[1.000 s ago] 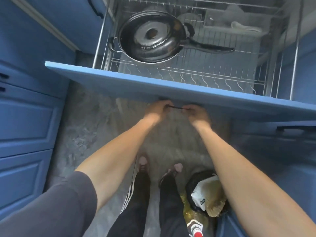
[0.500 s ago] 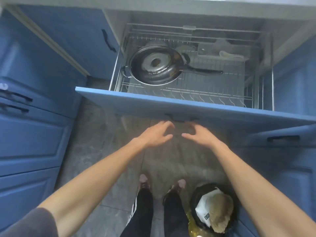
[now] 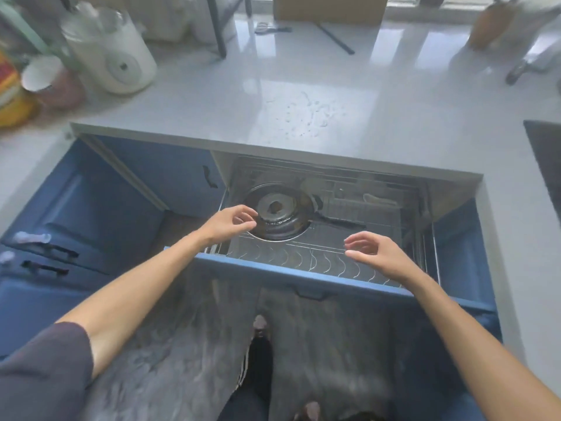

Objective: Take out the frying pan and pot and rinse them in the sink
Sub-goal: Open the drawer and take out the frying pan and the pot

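A black frying pan (image 3: 280,212) lies upside down in the wire rack of the pulled-out blue drawer (image 3: 273,270), its long handle (image 3: 338,222) pointing right. It seems to rest over a pot, of which only a pale rim edge shows beneath. My left hand (image 3: 232,221) hovers at the pan's left rim, fingers curled and apart, holding nothing. My right hand (image 3: 375,253) is open above the rack's front right, below the pan handle's end, not touching it. A dark corner of the sink (image 3: 546,153) shows at the right edge.
A grey countertop (image 3: 243,95) runs above the drawer, with water drops, a white appliance (image 3: 118,56) and jars at the left, a cardboard box at the back. Blue cabinets (image 3: 76,214) stand to the left. My feet are on the grey floor below.
Both hands let go of the drawer's handle and rose over the open drawer, the left to the pan's rim, the right over the rack. The view tilted up to show the countertop.
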A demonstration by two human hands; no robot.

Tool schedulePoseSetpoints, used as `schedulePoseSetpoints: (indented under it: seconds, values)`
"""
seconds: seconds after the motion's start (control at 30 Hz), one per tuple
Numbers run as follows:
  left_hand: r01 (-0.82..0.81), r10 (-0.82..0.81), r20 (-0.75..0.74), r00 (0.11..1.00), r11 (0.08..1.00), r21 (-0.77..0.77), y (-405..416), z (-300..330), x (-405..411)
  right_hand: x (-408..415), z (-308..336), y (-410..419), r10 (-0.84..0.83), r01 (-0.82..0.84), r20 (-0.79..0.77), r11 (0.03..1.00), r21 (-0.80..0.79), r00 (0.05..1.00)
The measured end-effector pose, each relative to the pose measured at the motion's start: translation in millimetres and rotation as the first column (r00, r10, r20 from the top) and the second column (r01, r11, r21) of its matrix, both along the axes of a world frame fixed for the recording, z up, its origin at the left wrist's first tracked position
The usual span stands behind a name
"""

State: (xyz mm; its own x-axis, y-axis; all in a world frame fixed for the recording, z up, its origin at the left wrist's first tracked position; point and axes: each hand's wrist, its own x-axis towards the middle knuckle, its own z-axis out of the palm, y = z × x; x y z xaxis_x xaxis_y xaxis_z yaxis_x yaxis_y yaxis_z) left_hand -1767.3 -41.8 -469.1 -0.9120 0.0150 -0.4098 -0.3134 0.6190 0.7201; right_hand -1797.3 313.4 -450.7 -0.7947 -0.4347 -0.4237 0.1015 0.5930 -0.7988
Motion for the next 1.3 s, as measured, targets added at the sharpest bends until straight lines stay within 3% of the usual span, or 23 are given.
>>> schedulePoseSetpoints:
  seconds: [0.23,0.4,0.5,0.6,0.8,1.03,1.2,1.3]
  values:
    - [0.059,-0.055,0.068,0.996,0.997,-0.058,-58,-101,-104,-95,-97,-63,-0.018,0.011,0.051,0.991,0.134,0.999]
    - [0.108,-0.095,0.107,0.990,0.987,-0.122,-85,-169,-142,-149,-174,-94,0.001,0.005,-0.023,0.966,0.257,1.000]
    - [0.180,-0.153,0.172,0.973,0.971,-0.158,-102,-201,-153,-169,-207,-102,0.144,-0.131,-0.006,0.914,0.384,0.990]
    - [0.218,-0.180,0.177,0.968,0.950,-0.224,-112,-223,-158,-181,-228,-105,0.211,-0.216,0.056,0.899,0.381,0.976]
    - [0.204,-0.191,0.107,0.976,0.970,-0.132,-106,-228,-164,-187,-239,-102,0.133,-0.155,0.088,0.933,0.324,0.987]
    - [0.220,-0.214,0.072,0.974,0.972,-0.080,-106,-224,-165,-175,-231,-100,0.041,-0.030,-0.032,0.958,0.286,0.999]
    - [0.201,-0.194,0.085,0.977,0.977,-0.077,-102,-191,-154,-160,-206,-78,-0.052,0.047,0.023,0.983,0.180,0.998]
    - [0.270,-0.264,0.110,0.958,0.962,-0.036,-97,-155,-141,-144,-178,-59,-0.035,0.026,0.057,0.988,0.151,0.998]
